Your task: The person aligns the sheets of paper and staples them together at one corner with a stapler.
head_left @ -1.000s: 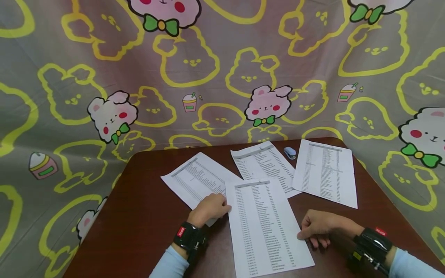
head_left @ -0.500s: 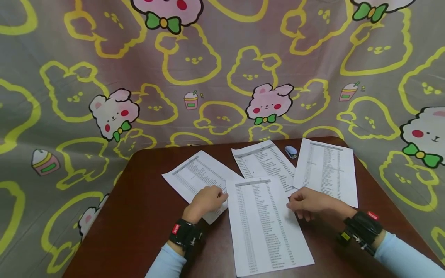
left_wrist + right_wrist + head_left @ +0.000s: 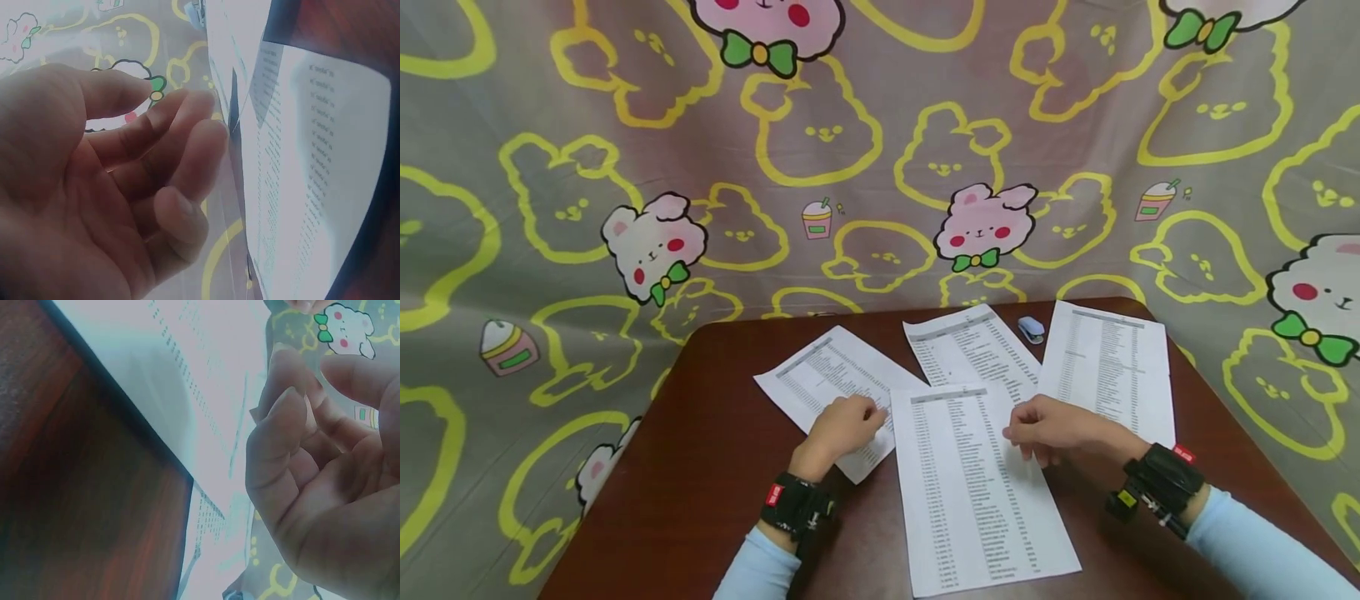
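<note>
A printed sheet of paper [image 3: 973, 500] lies nearest the person, overlapping two others. The left hand [image 3: 841, 429] hovers over the lower part of the left sheet [image 3: 820, 375], beside the front sheet's left edge. Loosely curled fingers [image 3: 199, 159] and an empty palm show in the left wrist view. Above the front sheet's right edge is the right hand [image 3: 1056, 429], its fingers also loosely bent with nothing between them in the right wrist view. It covers part of the back middle sheet [image 3: 973, 346].
Another printed sheet [image 3: 1105, 367] lies at the right of the brown table [image 3: 715, 467]. A small light-blue stapler [image 3: 1032, 328] sits at the back between two sheets. Behind the table hangs a cartoon-patterned cloth [image 3: 865, 200]. Each wrist wears a black camera [image 3: 797, 504].
The right hand has let go of the front sheet's right edge and moved up and left over it. The left hand has come away from the left edge, slightly up and left. The sheets stay put.
</note>
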Available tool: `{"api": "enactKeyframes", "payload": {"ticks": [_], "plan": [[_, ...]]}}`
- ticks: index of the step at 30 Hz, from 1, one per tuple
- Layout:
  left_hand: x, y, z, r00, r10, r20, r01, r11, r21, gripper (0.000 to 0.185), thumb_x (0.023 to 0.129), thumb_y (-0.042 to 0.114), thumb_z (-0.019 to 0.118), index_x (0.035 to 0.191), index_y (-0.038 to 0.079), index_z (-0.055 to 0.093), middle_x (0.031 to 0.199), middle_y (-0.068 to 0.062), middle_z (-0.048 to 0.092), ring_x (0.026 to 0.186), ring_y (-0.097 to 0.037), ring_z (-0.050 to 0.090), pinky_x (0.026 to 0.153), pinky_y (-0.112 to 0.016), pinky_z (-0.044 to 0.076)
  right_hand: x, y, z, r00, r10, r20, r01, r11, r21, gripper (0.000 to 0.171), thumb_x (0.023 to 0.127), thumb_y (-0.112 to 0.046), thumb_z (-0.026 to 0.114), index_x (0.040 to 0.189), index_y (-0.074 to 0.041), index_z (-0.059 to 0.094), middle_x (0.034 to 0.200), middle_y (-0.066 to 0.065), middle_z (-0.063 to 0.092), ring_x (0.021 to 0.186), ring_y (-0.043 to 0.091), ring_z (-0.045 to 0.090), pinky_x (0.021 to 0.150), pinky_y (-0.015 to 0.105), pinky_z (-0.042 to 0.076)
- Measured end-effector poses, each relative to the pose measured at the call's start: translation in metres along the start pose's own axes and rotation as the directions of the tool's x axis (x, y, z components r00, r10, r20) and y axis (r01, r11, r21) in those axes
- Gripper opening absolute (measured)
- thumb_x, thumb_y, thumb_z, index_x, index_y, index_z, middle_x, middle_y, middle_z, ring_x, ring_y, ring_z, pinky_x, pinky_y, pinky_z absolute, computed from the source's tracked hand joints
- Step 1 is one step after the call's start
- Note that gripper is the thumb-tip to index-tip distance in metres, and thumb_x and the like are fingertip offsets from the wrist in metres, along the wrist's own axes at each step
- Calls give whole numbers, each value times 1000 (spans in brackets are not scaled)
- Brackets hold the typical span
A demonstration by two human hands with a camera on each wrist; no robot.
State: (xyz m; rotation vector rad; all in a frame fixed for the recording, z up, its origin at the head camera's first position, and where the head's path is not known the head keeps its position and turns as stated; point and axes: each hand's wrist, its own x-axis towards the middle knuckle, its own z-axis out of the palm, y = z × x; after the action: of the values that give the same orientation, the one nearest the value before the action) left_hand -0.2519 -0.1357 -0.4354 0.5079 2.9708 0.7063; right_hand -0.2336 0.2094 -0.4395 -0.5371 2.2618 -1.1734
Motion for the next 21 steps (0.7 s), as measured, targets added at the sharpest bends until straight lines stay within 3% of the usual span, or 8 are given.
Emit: {"api": "enactKeyframes", "payload": {"ticks": [14, 21], "plan": [[-3, -7, -15, 998, -45, -49, 42, 997, -64, 32, 98, 30, 55, 71, 13, 60, 63, 1, 54, 53, -14, 46, 49, -27, 34, 19, -9, -2, 997, -9, -72, 10, 1000, 10, 32, 98, -30, 59, 98, 1, 66, 79, 13, 67, 57, 26, 59, 49, 29, 43], [-3, -9, -24, 996, -45, -82, 39, 996, -76, 34, 99, 30, 54, 69, 14, 59, 62, 2, 57, 51, -13, 44, 47, -27, 32, 35, -15, -4, 997, -15, -78, 17, 999, 32, 32, 97, -30, 61, 105, 0, 66, 84, 21, 68, 61, 33, 61, 51, 32, 45]]}}
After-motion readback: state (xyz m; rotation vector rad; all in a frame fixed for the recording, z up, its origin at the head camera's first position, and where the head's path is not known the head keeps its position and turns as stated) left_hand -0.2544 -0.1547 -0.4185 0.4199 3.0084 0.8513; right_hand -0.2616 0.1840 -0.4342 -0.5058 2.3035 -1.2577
